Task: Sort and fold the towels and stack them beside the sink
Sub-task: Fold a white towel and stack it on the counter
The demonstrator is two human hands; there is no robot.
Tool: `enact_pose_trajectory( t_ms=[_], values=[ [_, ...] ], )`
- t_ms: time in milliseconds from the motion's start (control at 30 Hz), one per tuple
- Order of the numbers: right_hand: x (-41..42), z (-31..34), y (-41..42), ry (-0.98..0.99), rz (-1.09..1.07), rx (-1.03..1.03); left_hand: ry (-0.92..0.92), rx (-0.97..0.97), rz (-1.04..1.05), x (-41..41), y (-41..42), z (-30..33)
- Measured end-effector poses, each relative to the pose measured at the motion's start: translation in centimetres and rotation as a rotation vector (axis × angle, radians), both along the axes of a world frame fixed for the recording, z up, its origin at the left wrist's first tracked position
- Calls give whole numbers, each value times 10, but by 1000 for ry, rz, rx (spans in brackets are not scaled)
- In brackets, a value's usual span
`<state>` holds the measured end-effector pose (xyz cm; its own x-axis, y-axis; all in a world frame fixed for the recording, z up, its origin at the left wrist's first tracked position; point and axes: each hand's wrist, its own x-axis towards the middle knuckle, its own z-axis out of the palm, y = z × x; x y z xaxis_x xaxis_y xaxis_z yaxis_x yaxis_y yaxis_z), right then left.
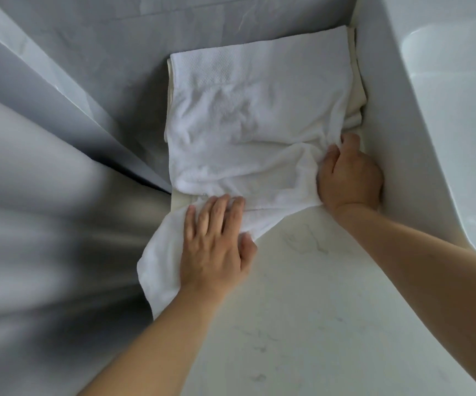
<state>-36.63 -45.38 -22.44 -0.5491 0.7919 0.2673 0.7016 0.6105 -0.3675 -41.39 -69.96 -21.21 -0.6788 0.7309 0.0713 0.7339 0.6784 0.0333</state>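
Both hands are seen from above, working on a white towel (248,132) spread over a pale marble countertop (316,310). Left hand (216,247) is laid flat on the towel's near corner, its fingers straight and slightly spread, with the thumb tucked at the cloth's edge. Right hand (348,175) is curled, and a bunched fold at the towel's right side is gripped in its fingers. The towel is rumpled and is draped across a stack of folded cream towels (355,95), whose edges are visible at the right and left. This stack is set against the outer wall of a white sink (445,110), on the counter's left part. Grey, blurred wall surfaces are seen beyond.
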Motion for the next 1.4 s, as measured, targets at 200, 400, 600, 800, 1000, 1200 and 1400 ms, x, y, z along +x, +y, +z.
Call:
enact_pose_trajectory(
  t_ms=[200, 400, 600, 800, 1000, 1200, 1400],
  values=[
    [17, 4, -9, 228, 38, -261, 48, 38, 30, 0, 2, -1],
    [94, 0, -75, 120, 202, -206, 54, 41, 38, 3, 4, 0],
    [89, -1, -78, -58, 266, -148, -5, 45, 13, 0, 3, -1],
    [89, -2, -76, -70, 270, -157, -252, 297, 354, -13, -6, 17],
    [91, -1, -76, -10, 274, -163, -183, -63, 334, -21, -19, 55],
    [92, 3, -73, 172, 253, -264, -165, -153, 59, 46, -8, 130],
    [101, 7, -68, 351, 202, -491, -1208, -409, 100, 96, -2, 107]
  ],
)
